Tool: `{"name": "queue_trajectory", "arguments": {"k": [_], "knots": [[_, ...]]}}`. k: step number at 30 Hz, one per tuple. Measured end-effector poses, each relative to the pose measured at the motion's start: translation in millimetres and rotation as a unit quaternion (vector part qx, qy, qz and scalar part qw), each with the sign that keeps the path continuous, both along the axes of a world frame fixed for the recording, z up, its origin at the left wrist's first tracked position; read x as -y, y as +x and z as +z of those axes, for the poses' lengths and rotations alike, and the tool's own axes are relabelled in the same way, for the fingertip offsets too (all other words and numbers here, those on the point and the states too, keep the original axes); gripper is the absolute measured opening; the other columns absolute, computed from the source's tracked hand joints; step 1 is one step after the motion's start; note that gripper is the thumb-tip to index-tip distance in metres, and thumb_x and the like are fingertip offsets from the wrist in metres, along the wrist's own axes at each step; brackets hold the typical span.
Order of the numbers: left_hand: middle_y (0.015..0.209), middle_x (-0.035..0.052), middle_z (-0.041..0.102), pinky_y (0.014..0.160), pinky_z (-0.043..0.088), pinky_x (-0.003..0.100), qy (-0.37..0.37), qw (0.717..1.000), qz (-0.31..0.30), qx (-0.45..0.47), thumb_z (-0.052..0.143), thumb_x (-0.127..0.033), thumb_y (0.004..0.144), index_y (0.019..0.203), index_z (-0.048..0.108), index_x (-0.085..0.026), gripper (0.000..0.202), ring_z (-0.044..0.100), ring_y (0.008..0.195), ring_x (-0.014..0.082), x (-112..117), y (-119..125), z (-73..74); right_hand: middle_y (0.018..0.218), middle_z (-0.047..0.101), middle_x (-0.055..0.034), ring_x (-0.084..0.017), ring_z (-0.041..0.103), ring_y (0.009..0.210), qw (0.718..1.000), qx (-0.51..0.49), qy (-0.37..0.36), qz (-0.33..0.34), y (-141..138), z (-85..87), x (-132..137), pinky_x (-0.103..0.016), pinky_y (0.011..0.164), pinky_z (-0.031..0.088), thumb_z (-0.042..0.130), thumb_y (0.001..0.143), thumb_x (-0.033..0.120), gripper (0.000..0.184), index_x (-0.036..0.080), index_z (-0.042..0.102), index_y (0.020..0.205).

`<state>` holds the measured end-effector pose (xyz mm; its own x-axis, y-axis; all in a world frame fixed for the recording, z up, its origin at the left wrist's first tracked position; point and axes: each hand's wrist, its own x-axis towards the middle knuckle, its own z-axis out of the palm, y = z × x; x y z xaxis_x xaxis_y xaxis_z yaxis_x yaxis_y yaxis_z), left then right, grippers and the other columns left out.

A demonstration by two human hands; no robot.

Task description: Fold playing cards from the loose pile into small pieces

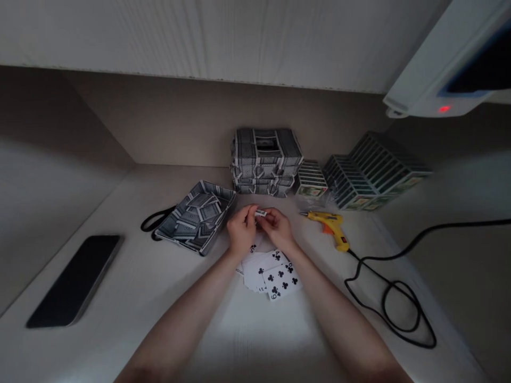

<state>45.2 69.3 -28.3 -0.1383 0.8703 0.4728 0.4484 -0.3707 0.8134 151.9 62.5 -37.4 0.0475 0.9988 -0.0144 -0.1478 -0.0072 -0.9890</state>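
Folded card (261,213) is up over the desk (159,298), just above the loose cards (275,274). Left hand (241,231) and right hand (277,227) each have their grip pinched on one end. It looks light, thin, springy and probably slick, so best held by the edges beside the crease. Glue gun (331,223) lies to the right.

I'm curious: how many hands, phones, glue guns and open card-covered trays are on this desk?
Hands: 2, left hand and right hand, both pinching a small white piece
Phone: 1
Yellow glue gun: 1
Open card-covered tray: 1
Total: 5
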Motion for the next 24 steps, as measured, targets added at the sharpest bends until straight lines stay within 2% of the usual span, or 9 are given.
{"name": "queue_trajectory", "arguments": {"k": [5, 10, 15, 21, 24], "knots": [[0.085, 0.0043, 0.070, 0.070, 0.046, 0.021, -0.011, 1.000, -0.002, 0.026, 0.045, -0.031, 0.086, 0.089, 0.067, -0.017, 0.027, 0.062, 0.076, 0.0123, -2.6, 0.0, -2.2, 0.070, 0.065, -0.0006, -0.015, 0.060, 0.056, 1.000, 0.017, -0.016, -0.018, -3.0, -5.9, -1.7, -0.031, 0.056, 0.053, 0.062, 0.067, 0.039, 0.024, 0.021, 0.058, 0.081], [0.080, 0.0038, 0.070, 0.066, 0.046, 0.021, -0.030, 0.999, -0.009, 0.032, 0.047, -0.034, 0.085, 0.089, 0.068, -0.016, 0.028, 0.062, 0.071, 0.0120, -5.2, -0.4, -4.1, 0.065, 0.063, 0.0015, -0.013, 0.057, 0.053, 0.998, 0.058, -0.001, -0.038, -2.4, -5.9, -0.7, -0.027, 0.054, 0.051, 0.055, 0.066, 0.026, 0.016, 0.020, 0.058, 0.081], [0.082, 0.0034, 0.070, 0.067, 0.047, 0.022, -0.031, 0.999, -0.014, 0.020, 0.047, -0.034, 0.085, 0.089, 0.068, -0.018, 0.028, 0.062, 0.072, 0.0125, -3.7, -1.3, -2.5, 0.067, 0.063, 0.0009, -0.014, 0.058, 0.058, 0.998, 0.062, 0.012, -0.018, -1.0, -4.6, 1.0, -0.027, 0.057, 0.050, 0.052, 0.065, 0.024, 0.023, 0.020, 0.059, 0.087], [0.090, 0.0043, 0.070, 0.079, 0.049, 0.026, -0.014, 0.995, -0.101, 0.004, 0.047, -0.031, 0.085, 0.090, 0.068, -0.020, 0.024, 0.064, 0.085, 0.0149, -1.4, -0.1, -0.9, 0.069, 0.065, -0.0010, -0.015, 0.057, 0.060, 0.985, 0.156, 0.020, -0.065, 0.9, -5.2, -1.9, -0.026, 0.056, 0.045, 0.052, 0.064, 0.025, 0.028, 0.018, 0.062, 0.089], [0.091, 0.0039, 0.070, 0.081, 0.049, 0.027, -0.011, 0.993, -0.116, 0.004, 0.048, -0.030, 0.084, 0.091, 0.068, -0.021, 0.023, 0.064, 0.086, 0.0147, -1.3, 1.0, -1.5, 0.066, 0.063, -0.0004, -0.014, 0.055, 0.056, 0.980, 0.181, 0.023, -0.078, 1.0, -2.1, -1.8, -0.024, 0.051, 0.042, 0.050, 0.064, 0.024, 0.027, 0.017, 0.062, 0.087]]}}
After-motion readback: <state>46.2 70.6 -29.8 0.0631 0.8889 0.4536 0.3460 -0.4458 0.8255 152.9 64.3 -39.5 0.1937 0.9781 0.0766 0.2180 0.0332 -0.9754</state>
